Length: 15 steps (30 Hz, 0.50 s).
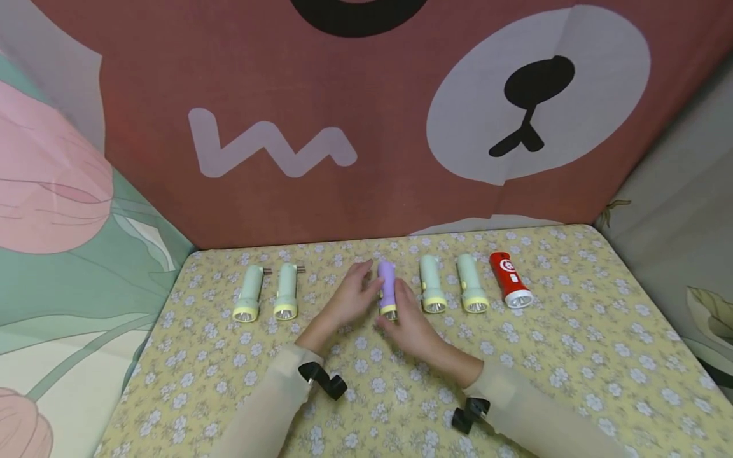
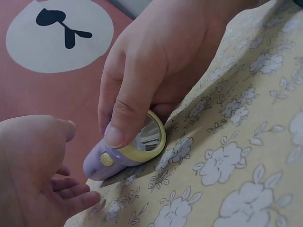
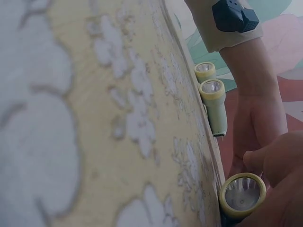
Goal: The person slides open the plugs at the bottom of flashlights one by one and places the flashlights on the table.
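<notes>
A purple flashlight with a yellow rim lies at the middle of the table, its lens facing the person. My right hand grips it near the head; in the left wrist view the thumb presses on top by the yellow rim, and the other fingers are partly hidden behind. On the flashlight's other side is my left hand, its fingers relaxed. The left wrist view shows this left hand beside the purple body, holding nothing. The yellow switch faces the left hand.
Two pale green flashlights, one outer and one inner, lie to the left with metal prongs out. Two more green ones, a nearer and a farther, lie right, beside a red flashlight. A flowered cloth covers the table.
</notes>
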### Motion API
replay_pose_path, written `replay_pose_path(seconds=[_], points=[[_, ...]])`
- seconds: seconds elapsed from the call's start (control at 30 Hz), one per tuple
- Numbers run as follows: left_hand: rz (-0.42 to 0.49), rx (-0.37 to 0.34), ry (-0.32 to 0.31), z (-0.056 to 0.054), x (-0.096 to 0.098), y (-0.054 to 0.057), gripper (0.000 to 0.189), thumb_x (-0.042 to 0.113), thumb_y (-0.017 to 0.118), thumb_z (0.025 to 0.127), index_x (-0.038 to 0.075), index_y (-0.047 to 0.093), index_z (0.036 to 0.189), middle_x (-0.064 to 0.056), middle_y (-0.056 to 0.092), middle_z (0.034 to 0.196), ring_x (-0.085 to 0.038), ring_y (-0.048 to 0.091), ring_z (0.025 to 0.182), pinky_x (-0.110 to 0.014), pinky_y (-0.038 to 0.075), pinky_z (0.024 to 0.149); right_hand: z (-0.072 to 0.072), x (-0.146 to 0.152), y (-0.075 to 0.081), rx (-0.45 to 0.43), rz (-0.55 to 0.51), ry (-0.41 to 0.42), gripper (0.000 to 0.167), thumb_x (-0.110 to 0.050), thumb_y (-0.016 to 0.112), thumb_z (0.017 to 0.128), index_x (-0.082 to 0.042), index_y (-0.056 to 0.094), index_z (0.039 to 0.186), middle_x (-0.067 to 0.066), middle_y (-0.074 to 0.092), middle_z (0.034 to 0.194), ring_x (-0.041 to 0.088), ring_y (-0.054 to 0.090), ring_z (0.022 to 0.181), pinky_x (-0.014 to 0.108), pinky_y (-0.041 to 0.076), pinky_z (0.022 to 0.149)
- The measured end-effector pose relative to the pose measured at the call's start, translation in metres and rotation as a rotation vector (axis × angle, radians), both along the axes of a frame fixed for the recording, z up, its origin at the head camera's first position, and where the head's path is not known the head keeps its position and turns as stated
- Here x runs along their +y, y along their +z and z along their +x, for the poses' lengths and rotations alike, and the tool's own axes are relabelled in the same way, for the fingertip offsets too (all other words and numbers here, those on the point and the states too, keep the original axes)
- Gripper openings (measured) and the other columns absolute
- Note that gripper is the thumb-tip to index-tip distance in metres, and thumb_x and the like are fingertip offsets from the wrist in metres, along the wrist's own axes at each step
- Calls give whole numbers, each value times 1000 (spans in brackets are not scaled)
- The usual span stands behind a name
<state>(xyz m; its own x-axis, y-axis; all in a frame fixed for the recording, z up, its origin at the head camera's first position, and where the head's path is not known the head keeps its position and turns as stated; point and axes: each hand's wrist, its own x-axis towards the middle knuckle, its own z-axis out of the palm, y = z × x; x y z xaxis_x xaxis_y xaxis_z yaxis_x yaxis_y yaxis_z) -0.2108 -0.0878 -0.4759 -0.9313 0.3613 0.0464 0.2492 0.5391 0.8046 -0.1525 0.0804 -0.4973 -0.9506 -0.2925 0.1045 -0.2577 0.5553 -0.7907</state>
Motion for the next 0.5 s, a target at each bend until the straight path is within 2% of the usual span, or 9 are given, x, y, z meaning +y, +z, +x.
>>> replay_pose_path(seconds=[0.07, 0.17, 0.33, 0.5], points=[[7, -8, 1, -2, 2, -2, 61, 27, 53, 108, -10, 34, 153, -24, 49, 138, -34, 55, 122, -47, 48, 106, -1, 0, 0, -10, -19, -2, 88, -12, 68, 98, 18, 7, 154, 37, 10, 162, 47, 19, 150, 55, 22, 121], [31, -32, 7, -4, 4, -4, 59, 25, 52, 108, -11, 35, 152, -25, 51, 134, -34, 56, 118, -48, 48, 105, -2, -1, 0, -18, -45, -5, 85, -10, 67, 99, 17, 8, 155, 36, 12, 162, 46, 20, 150, 55, 22, 122], [103, -114, 10, -8, 7, -9, 56, 21, 51, 108, -9, 35, 153, -29, 44, 148, -37, 56, 127, -47, 49, 106, -3, -2, -2, -23, -68, -14, 82, -7, 64, 100, 16, 9, 155, 35, 13, 162, 46, 20, 150, 56, 23, 121], [156, -186, -5, -11, 9, -13, 57, 16, 55, 107, -7, 34, 154, -26, 46, 147, -36, 54, 130, -44, 51, 105, -4, -3, -3, -16, -98, -27, 80, -4, 65, 99, 15, 12, 156, 35, 16, 161, 46, 23, 149, 57, 25, 120]])
